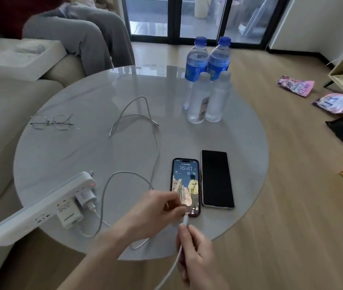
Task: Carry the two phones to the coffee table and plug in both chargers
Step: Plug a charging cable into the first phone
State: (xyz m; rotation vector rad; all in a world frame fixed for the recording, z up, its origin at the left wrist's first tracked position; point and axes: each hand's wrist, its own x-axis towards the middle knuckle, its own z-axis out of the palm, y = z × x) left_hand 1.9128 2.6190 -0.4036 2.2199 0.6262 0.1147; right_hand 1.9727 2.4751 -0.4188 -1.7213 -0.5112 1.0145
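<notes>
Charging two phones [201, 183], four bottles [207, 80]

Coffee table [82, 155] is showing pale grey, marbled. At 5 o'clock, lit phone [185, 185], dark red case, is displaying blue sky and a yellow figure; second phone [217, 178] is showing black. Power strip [40, 208], chargers [76, 208], cables [156, 143]: white. Bottles [207, 80] at 1 o'clock: two blue-capped, blue-labelled, two clear with whitish caps.
</notes>
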